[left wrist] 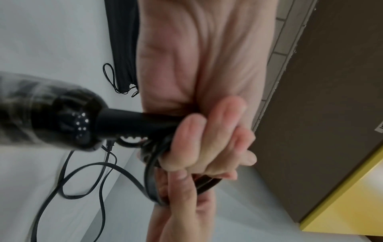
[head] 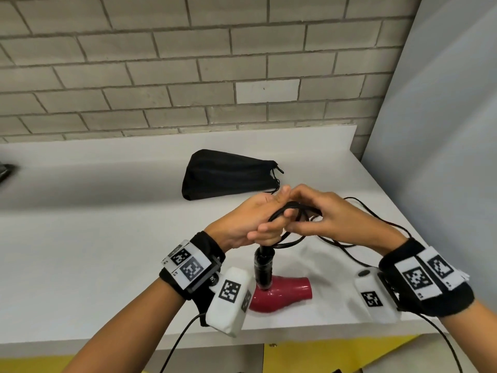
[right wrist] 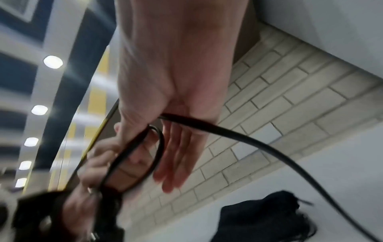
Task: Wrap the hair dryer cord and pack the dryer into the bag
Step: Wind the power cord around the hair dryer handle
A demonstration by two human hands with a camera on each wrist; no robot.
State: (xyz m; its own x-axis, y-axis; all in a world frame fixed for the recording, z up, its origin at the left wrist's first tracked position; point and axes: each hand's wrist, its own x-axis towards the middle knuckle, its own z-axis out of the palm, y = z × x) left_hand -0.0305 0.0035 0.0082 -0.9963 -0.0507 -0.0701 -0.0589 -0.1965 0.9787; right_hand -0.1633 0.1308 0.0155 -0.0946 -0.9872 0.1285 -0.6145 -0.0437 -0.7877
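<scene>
My left hand (head: 252,224) curled round the hair dryer (head: 279,292) handle and cord (head: 347,247) loops, my right hand (head: 330,219) pinching the cord against it, red dryer body touching the white counter (head: 94,238), black bag (head: 228,175) lying flat behind my hands

Glossy red plastic dryer (head: 279,292) — matt black cloth bag (head: 228,173).

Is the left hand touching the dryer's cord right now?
Touching. In the left wrist view, the left hand's fingers curl around the cord coils.
</scene>
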